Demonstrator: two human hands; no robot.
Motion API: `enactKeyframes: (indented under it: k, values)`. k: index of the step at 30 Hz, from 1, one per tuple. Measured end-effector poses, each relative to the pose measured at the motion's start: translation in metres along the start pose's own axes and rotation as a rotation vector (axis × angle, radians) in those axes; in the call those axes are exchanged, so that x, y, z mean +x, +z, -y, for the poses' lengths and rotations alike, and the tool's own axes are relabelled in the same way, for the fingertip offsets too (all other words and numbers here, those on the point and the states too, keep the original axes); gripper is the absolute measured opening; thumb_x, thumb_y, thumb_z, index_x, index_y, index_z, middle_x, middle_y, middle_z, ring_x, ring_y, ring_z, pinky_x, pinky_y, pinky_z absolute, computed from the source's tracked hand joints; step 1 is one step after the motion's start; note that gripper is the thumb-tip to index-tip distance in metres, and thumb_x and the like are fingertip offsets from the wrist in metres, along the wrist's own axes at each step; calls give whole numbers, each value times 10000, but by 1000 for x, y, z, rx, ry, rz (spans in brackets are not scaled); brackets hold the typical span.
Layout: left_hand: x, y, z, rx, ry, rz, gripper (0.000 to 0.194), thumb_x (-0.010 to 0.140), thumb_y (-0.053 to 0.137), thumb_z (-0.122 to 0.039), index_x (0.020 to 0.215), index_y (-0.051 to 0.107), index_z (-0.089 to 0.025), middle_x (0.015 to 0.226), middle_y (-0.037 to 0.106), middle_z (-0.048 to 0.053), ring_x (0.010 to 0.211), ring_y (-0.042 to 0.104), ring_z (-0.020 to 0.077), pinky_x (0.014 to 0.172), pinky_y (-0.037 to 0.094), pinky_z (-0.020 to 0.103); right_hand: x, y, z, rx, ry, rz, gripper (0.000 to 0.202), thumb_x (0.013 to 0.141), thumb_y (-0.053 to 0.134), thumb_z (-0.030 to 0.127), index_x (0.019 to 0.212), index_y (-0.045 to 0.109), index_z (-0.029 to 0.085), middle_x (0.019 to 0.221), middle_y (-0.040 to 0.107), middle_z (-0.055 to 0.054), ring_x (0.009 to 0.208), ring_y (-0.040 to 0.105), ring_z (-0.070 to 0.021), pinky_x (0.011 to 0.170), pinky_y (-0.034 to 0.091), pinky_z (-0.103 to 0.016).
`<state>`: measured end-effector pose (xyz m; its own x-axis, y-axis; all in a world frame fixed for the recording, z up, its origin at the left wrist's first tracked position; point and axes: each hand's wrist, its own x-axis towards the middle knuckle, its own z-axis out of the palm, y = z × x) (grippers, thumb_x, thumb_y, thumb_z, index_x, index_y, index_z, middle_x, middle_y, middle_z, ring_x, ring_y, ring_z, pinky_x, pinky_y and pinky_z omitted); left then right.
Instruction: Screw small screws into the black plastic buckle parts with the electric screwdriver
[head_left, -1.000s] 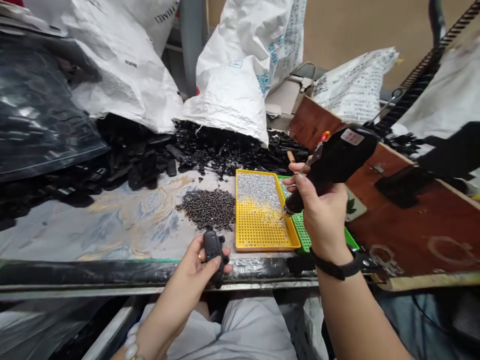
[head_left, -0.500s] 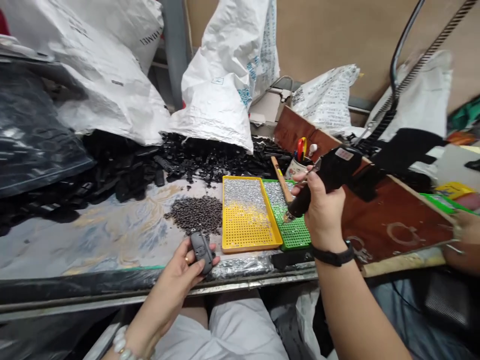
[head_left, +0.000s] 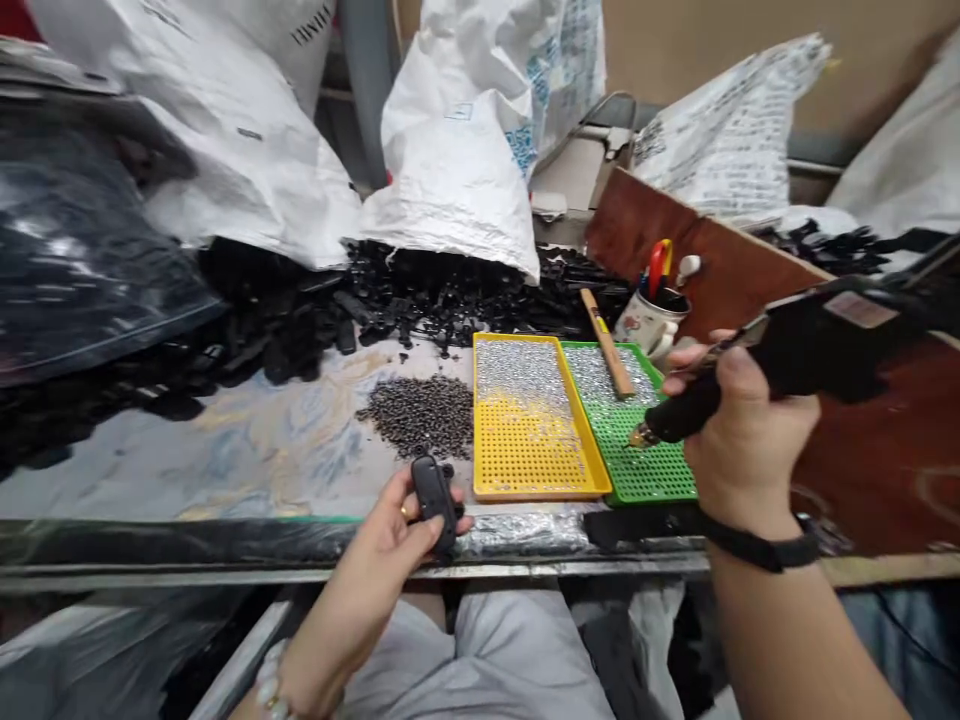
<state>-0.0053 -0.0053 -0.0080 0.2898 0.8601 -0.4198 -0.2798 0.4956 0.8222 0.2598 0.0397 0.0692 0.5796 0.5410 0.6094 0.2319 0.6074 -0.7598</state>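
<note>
My left hand [head_left: 394, 535] is closed around a small dark plastic housing [head_left: 435, 500], held over the front edge of the bench with the thumb on its face. My right hand [head_left: 750, 440] grips a black electric screwdriver [head_left: 817, 345]. The tool's bit points left and down over the green tray [head_left: 652, 485], which holds small silvery screws toward its back. To the left lies a yellow perforated tray [head_left: 517, 470], also with silvery screws. A heap of small dark pieces [head_left: 420, 412] sits behind my left hand.
A wooden stick [head_left: 609, 345] lies across the green tray's back. Behind it stands a mug [head_left: 645, 320] with red-handled tools. Black plastic parts [head_left: 300, 335] spread along the back below white sacks [head_left: 457, 170]. A brown board [head_left: 720, 250] slants at the right.
The view has shifted, so the bench's things sit further right or higher at the right. The screwdriver remains over the green tray, and the housing stays in my left hand, its face now turned slightly.
</note>
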Motion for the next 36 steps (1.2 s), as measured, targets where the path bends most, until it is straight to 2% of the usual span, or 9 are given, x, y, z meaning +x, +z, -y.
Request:
enactKeyframes:
  k: [4,6,8,11,16,23,26,31,36]
  values:
    - [-4,-14,1,-278,14,185,367,782,624,-195,1133,529,-252,942,606,12,825,618,148,770,454,241,4,10,5,28,-2,18,110,712,657,242,742,627,141,617,634,-13,444,567,-114,395,460,-231]
    - [-7,-23,2,-399,31,231,376,797,593,-154,1148,538,-276,912,589,-6,780,608,120,754,454,223,2,14,7,26,17,43,105,709,660,234,747,632,141,618,630,-18,451,568,-118,401,464,-238]
    - [-9,-29,3,-414,49,232,393,815,561,-132,1176,526,-282,918,589,-5,787,612,118,752,456,218,0,15,6,-18,40,70,116,711,672,245,718,633,136,624,631,-29,460,569,-120,423,469,-250]
    - [-11,-31,1,-336,49,204,452,818,552,-118,1233,471,-277,1044,607,28,919,628,179,815,457,251,-3,14,2,-115,67,91,152,721,691,273,703,643,130,679,651,-47,504,582,-120,510,497,-283]
    - [-14,-27,-5,-338,106,174,587,811,526,-96,1340,324,-252,1299,520,99,1162,521,254,1006,371,349,0,15,-1,-144,71,113,231,707,716,269,903,646,169,846,683,-59,663,624,-135,714,517,-341]
    - [-26,-36,-11,-358,131,130,735,776,485,-56,1409,201,-301,1373,457,88,1223,466,249,1016,346,376,6,24,4,-268,-128,97,379,677,716,155,1042,627,205,1029,658,-72,933,642,-197,893,478,-392]
    - [-28,-43,-12,-360,131,138,712,777,483,-63,1401,231,-295,1383,446,86,1239,448,256,1010,348,369,8,28,-1,-200,-163,113,410,659,711,121,1047,616,214,997,660,-51,888,652,-177,873,491,-378]
    - [-27,-49,-9,-379,132,161,593,801,476,-84,1345,319,-260,1381,447,95,1217,470,272,958,390,332,3,41,-6,-108,-46,174,296,690,690,187,973,607,199,853,675,-26,613,625,-108,702,532,-323]
    - [-25,-48,-8,-286,161,111,505,843,504,-154,1302,333,-276,1348,480,86,1126,547,251,924,413,327,-20,63,2,-76,-69,140,100,725,677,223,754,612,154,679,636,-6,462,538,-80,494,458,-234]
